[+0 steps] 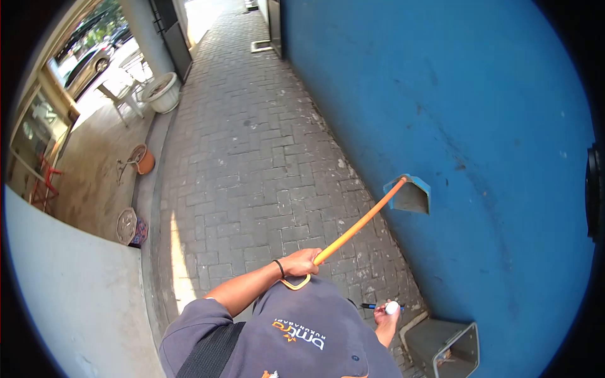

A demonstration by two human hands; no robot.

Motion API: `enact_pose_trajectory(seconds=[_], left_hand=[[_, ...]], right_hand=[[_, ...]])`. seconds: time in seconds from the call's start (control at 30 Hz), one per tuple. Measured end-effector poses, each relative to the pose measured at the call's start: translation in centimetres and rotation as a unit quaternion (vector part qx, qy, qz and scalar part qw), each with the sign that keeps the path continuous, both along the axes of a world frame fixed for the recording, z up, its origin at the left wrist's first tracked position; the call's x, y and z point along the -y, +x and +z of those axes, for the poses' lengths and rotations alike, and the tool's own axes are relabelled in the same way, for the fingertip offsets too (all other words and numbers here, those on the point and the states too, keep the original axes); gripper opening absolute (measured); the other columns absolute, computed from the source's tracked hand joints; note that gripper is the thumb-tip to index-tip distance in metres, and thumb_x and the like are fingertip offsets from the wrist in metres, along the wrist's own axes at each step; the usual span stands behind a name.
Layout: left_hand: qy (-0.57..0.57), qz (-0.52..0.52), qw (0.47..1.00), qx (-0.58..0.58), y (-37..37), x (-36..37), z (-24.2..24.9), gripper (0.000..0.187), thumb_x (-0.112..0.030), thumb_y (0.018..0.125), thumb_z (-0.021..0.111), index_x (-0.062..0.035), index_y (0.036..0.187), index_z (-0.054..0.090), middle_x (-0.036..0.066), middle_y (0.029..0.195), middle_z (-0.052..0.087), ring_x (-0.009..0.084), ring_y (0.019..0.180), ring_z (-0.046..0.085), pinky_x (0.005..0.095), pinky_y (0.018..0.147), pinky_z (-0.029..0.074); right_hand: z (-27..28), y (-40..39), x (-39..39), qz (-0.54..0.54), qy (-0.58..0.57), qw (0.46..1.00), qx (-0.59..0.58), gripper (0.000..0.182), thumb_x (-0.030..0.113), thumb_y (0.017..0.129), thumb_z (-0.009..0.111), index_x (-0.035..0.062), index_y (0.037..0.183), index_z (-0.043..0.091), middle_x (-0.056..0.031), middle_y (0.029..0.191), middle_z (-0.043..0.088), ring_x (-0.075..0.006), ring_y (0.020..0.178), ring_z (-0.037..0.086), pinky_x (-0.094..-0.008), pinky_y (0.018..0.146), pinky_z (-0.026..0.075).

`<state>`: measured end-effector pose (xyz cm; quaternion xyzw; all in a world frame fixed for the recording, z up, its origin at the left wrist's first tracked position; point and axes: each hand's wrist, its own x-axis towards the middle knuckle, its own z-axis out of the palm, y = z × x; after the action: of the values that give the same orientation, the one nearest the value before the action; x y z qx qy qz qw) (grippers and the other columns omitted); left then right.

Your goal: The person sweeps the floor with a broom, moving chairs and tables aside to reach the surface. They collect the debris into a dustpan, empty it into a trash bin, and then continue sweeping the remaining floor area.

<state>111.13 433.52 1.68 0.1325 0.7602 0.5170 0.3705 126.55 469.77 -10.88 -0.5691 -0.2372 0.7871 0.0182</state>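
Observation:
My left hand (pixel 300 262), with a black band at the wrist, is closed around the orange handle (pixel 354 231) of a long-handled dustpan. The blue dustpan's scoop (pixel 409 194) is held out to the right, in front of the blue wall, its open side facing down toward me. The yellow loop at the handle's end (pixel 295 284) lies close to my shirt. Low on the right, my right hand (pixel 386 315) is closed on something with a round white end (pixel 392 307); the rest is mostly hidden. A blue and black piece (pixel 368 306) shows beside these fingers.
A grey bin (pixel 435 340) with some litter inside stands against the blue wall (pixel 441 94), near my right hand. Grey paving (pixel 246 151) runs ahead. Along the left step are a white planter (pixel 162 94), an orange pot (pixel 144 160) and a patterned pot (pixel 132 228).

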Motion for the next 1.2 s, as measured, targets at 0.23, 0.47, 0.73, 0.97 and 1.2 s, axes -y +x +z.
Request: enact_pose_trajectory(seconds=[0.23,0.47,0.73,0.97,1.2], left_hand=[[0.226,0.300,0.908,0.186,-1.6,9.3,-3.5,0.024,0.000,0.067,0.057,-0.0088,0.086,0.045,-0.001,0.065,0.042,0.0079,0.053,0.042,0.0243,0.049,0.033],[0.618,0.464,0.549,0.319,-4.5,16.6,-8.9,0.011,-0.009,0.071,0.052,-0.0083,0.080,0.046,0.001,0.061,0.040,0.0146,0.044,0.039,0.0297,0.052,0.038],[0.601,0.669,0.375,0.225,-12.8,19.1,-9.9,0.012,-0.009,0.072,0.053,-0.0091,0.062,0.047,0.006,0.060,0.050,0.0174,0.057,0.049,0.0365,0.064,0.045],[0.686,0.702,0.181,0.070,-16.3,25.7,-8.3,0.026,-0.013,0.074,0.050,-0.0125,0.099,0.058,-0.002,0.060,0.050,0.0097,0.058,0.051,0.0311,0.064,0.042],[0.730,0.663,0.158,0.051,-25.1,37.8,-11.4,0.039,-0.016,0.072,0.052,-0.0082,0.110,0.052,-0.002,0.062,0.049,0.0095,0.059,0.052,0.0323,0.071,0.042]], right_hand=[[2.1,-16.1,5.0,0.267,-0.076,0.961,-0.003,0.023,0.022,0.082,0.052,0.0117,0.061,0.049,0.0004,0.052,0.048,-0.0145,0.044,0.047,-0.0308,0.049,0.039],[1.4,-31.7,11.7,0.439,-0.050,0.897,0.000,0.011,0.020,0.086,0.048,0.0122,0.080,0.043,0.0009,0.057,0.047,-0.0127,0.046,0.043,-0.0298,0.049,0.038],[2.4,-49.9,21.7,0.544,-0.090,0.834,-0.010,0.018,0.020,0.085,0.049,0.0093,0.071,0.047,-0.0013,0.055,0.049,-0.0142,0.042,0.046,-0.0305,0.047,0.039],[2.6,-62.3,34.2,0.710,-0.020,0.703,0.023,0.013,0.019,0.086,0.049,0.0080,0.084,0.042,-0.0001,0.056,0.046,-0.0144,0.046,0.043,-0.0313,0.049,0.037],[0.2,-73.2,52.2,0.738,-0.033,0.673,0.032,0.012,0.020,0.086,0.049,0.0106,0.081,0.044,-0.0003,0.057,0.047,-0.0148,0.046,0.044,-0.0324,0.049,0.037]])
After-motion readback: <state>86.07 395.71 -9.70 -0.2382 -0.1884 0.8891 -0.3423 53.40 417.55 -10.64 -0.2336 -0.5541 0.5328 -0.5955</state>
